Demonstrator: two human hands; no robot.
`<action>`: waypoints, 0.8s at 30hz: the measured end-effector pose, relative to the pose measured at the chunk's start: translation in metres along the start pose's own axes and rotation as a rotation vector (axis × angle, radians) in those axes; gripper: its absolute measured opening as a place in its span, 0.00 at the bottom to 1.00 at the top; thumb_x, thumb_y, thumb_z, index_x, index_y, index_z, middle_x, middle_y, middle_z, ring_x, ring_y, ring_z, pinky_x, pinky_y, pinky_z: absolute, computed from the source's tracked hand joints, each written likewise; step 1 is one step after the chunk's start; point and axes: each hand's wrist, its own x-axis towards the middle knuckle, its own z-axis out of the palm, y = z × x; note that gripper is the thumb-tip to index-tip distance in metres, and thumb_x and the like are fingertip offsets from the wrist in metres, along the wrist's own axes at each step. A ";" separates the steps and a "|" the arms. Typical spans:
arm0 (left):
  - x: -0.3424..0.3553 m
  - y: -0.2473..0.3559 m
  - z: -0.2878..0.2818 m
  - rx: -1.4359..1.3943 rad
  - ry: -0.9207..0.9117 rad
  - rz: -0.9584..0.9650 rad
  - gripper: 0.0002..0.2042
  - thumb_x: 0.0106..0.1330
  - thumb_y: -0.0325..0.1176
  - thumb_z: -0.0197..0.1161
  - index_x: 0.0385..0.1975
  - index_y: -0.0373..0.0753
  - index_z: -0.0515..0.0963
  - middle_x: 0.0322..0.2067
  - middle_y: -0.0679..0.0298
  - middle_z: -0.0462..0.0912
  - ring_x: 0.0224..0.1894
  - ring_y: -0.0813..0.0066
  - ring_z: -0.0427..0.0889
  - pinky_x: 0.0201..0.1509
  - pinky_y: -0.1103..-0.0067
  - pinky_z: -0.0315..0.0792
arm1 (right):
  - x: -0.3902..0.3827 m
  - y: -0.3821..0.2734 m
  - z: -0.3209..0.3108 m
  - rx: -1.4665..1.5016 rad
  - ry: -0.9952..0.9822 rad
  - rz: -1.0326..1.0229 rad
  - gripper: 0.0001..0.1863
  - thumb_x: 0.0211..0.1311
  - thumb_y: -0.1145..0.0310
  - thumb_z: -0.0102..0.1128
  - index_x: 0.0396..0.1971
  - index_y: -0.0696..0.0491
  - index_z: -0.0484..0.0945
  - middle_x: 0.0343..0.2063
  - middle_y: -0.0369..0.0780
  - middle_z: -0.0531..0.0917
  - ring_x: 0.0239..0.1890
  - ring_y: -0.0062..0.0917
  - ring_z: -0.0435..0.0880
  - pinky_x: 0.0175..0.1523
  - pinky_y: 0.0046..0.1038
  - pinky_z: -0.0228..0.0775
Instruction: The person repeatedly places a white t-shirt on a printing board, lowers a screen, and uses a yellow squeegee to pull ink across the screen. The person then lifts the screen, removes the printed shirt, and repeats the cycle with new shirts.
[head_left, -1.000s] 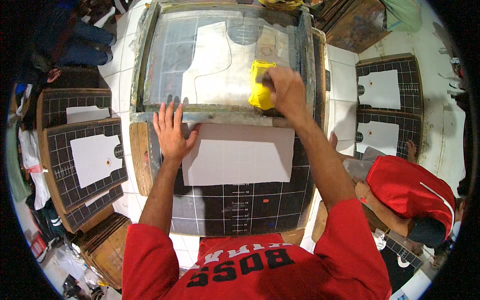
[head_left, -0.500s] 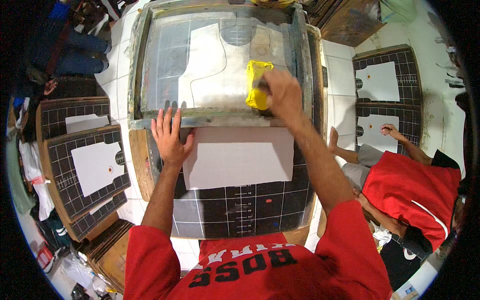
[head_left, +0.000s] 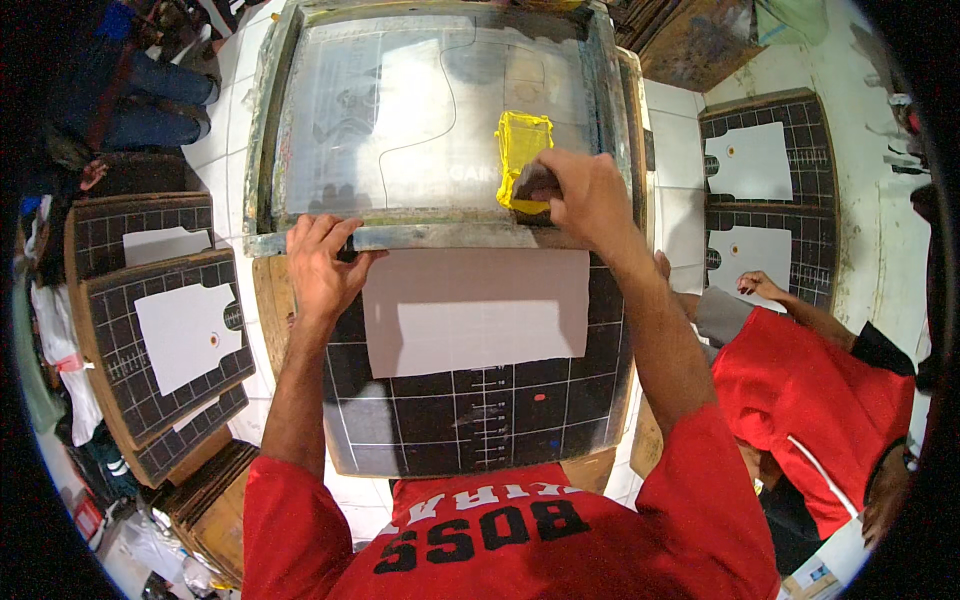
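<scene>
Your right hand [head_left: 590, 195] is closed around a dark-handled squeegee [head_left: 533, 183], pressed onto yellow ink [head_left: 522, 145] right of centre on the grey-framed mesh printing screen [head_left: 440, 110]. Your left hand [head_left: 322, 265] grips the screen frame's near edge, fingers curled over it. White fabric piece [head_left: 475, 310] lies just near of the frame on the black gridded board [head_left: 480, 420].

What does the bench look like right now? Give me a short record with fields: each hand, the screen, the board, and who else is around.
left hand: grips near edge of screen frame
right hand: holds squeegee on the mesh
ink: yellow patch by the squeegee
board: black gridded board with white fabric piece
side boards: stacked gridded boards at left
other person: red-shirted person at right
</scene>
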 end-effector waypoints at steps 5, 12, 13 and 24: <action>0.001 -0.002 0.000 -0.021 0.023 -0.003 0.23 0.43 0.37 0.84 0.40 0.39 0.87 0.36 0.64 0.83 0.43 0.62 0.77 0.50 0.66 0.68 | 0.079 0.049 0.014 -0.055 0.133 0.006 0.19 0.52 0.69 0.72 0.46 0.50 0.82 0.40 0.47 0.88 0.43 0.45 0.88 0.48 0.46 0.77; 0.002 0.000 -0.002 -0.022 -0.003 -0.037 0.23 0.44 0.37 0.85 0.41 0.39 0.87 0.36 0.63 0.83 0.43 0.62 0.77 0.52 0.65 0.69 | 0.043 0.021 0.023 0.105 0.213 0.070 0.22 0.49 0.73 0.68 0.48 0.52 0.81 0.40 0.46 0.86 0.47 0.47 0.84 0.51 0.50 0.72; 0.003 0.000 -0.002 -0.024 -0.007 -0.038 0.23 0.44 0.37 0.85 0.41 0.38 0.87 0.36 0.63 0.83 0.43 0.61 0.77 0.52 0.65 0.68 | 0.019 0.007 0.019 0.050 0.135 0.064 0.21 0.48 0.73 0.68 0.47 0.52 0.81 0.41 0.44 0.85 0.48 0.46 0.83 0.53 0.49 0.71; 0.067 0.036 -0.123 0.064 0.047 0.145 0.28 0.43 0.54 0.83 0.40 0.40 0.88 0.35 0.63 0.85 0.44 0.65 0.82 0.63 0.63 0.62 | -0.006 -0.072 -0.072 -0.097 0.595 -0.016 0.25 0.53 0.46 0.78 0.40 0.49 0.81 0.38 0.39 0.83 0.44 0.39 0.83 0.51 0.42 0.71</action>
